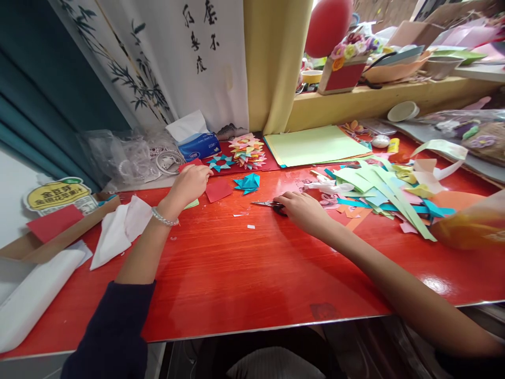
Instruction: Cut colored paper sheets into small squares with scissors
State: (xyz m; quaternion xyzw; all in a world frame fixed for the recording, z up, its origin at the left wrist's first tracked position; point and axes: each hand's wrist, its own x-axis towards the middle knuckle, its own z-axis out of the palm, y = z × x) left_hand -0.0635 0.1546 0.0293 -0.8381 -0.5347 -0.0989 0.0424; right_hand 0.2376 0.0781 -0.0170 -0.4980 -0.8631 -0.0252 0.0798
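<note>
My left hand [188, 184], with a beaded bracelet at the wrist, is closed at a piece of red paper [191, 163] that shows behind its fingers; the fingertips are partly hidden. Just right of it lies a red paper square [219, 190], and a bit of light green paper [192, 204] pokes out below. My right hand [300, 208] is closed over the black handles of a pair of scissors [263, 203], whose blades lie on the table pointing left. Between the hands, toward the back, sits a folded blue paper piece [248, 183].
Paper strips and scraps [379, 184] pile up at the right. Farther back are a stack of colored sheets [315, 146], folded paper stars [247, 151] and a tissue pack [199, 146]. At the left lie white tissues [114, 231] and a cardboard tray [74, 226].
</note>
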